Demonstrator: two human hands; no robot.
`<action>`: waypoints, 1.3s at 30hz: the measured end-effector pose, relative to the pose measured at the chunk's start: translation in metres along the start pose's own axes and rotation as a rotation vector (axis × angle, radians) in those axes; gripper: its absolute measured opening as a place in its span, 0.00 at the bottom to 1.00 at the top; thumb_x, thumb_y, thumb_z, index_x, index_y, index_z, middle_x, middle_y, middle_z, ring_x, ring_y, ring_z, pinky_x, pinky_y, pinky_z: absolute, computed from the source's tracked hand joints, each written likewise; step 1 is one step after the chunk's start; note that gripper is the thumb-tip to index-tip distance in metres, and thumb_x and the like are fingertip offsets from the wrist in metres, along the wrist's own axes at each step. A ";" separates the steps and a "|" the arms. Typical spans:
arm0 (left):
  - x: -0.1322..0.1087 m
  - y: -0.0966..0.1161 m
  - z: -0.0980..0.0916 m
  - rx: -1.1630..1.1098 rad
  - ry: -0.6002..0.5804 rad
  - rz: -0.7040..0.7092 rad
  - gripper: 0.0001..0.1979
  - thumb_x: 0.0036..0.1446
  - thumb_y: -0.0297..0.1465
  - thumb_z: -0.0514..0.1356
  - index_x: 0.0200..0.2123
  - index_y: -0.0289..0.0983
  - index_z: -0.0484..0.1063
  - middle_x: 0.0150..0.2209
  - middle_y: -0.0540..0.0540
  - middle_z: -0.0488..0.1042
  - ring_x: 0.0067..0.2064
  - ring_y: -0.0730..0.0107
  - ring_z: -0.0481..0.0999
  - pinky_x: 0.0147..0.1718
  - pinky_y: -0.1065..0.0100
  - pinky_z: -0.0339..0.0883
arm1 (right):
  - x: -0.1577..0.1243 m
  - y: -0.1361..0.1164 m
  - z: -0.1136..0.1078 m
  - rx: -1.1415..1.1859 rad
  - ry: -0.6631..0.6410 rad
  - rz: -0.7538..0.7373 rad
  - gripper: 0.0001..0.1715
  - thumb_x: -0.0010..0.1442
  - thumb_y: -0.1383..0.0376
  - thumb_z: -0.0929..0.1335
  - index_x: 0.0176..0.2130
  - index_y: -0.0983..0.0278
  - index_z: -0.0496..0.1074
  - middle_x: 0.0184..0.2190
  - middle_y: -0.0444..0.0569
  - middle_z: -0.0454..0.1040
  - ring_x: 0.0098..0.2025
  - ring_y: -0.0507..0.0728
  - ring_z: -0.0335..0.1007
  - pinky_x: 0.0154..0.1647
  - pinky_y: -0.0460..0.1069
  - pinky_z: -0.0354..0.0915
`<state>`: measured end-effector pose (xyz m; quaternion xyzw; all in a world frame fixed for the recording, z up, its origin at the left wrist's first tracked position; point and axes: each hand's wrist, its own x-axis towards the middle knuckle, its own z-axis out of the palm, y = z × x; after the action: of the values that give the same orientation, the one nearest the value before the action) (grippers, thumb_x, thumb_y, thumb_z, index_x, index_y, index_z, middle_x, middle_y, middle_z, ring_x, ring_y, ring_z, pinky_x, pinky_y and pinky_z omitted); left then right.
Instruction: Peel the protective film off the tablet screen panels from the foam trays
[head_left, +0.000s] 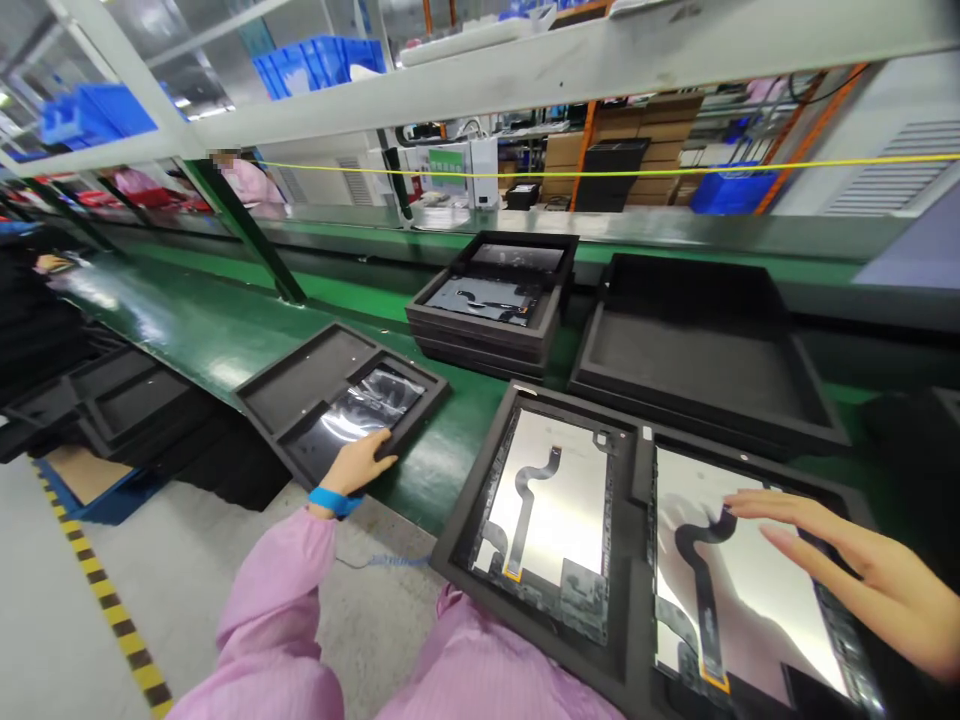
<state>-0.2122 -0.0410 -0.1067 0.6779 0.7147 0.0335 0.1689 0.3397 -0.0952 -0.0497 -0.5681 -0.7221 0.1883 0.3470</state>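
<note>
My left hand (pixel 358 464) rests at the near side of a black foam tray (pixel 315 365), beside a glossy, film-covered display panel (pixel 373 402) in one of its compartments. Its thumb is apart from the fingers, and no object shows in its grasp. Over a second two-compartment foam tray (pixel 632 560) reaches my right hand (pixel 862 560), fingers stretched out and thumb apart. Those fingertips are at the upper end of a black flex cable (pixel 703 575) on a silvery display panel (pixel 757 610). A similar silvery panel (pixel 577 480) with its own curved flex cable (pixel 523 500) lies in the left compartment.
Behind stand a stack of foam trays (pixel 487 345) holding panels and a large black tray (pixel 690 350). A green workbench (pixel 180 300) runs left, with a slanting green post (pixel 244 235) on it. More black trays (pixel 127 400) stand at lower left. A co-worker's hand (pixel 52 263) shows far left.
</note>
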 end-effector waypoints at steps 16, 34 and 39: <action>0.021 0.100 0.019 -0.033 0.066 0.050 0.15 0.61 0.35 0.58 0.49 0.33 0.68 0.47 0.41 0.72 0.47 0.60 0.74 0.47 0.52 0.69 | 0.041 -0.030 0.039 -0.170 -0.354 -0.092 0.26 0.63 0.47 0.58 0.45 0.59 0.73 0.47 0.50 0.73 0.50 0.60 0.70 0.55 0.56 0.66; -0.071 0.180 0.049 -0.704 0.290 0.392 0.17 0.63 0.31 0.51 0.54 0.35 0.67 0.59 0.36 0.66 0.64 0.60 0.61 0.61 0.55 0.58 | 0.125 -0.055 0.122 -0.404 -0.453 -0.074 0.15 0.61 0.60 0.63 0.36 0.65 0.75 0.38 0.51 0.73 0.38 0.56 0.70 0.44 0.49 0.65; -0.082 0.184 0.041 -0.774 0.488 0.346 0.11 0.61 0.26 0.52 0.43 0.37 0.72 0.48 0.40 0.75 0.53 0.63 0.72 0.54 0.59 0.66 | 0.128 -0.064 0.128 -0.409 -0.497 -0.085 0.17 0.60 0.59 0.67 0.46 0.65 0.71 0.45 0.50 0.72 0.45 0.56 0.69 0.48 0.49 0.65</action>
<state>-0.0224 -0.1141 -0.0782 0.6464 0.5456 0.4822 0.2280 0.1897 0.0242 -0.0582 -0.5319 -0.8307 0.1575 0.0466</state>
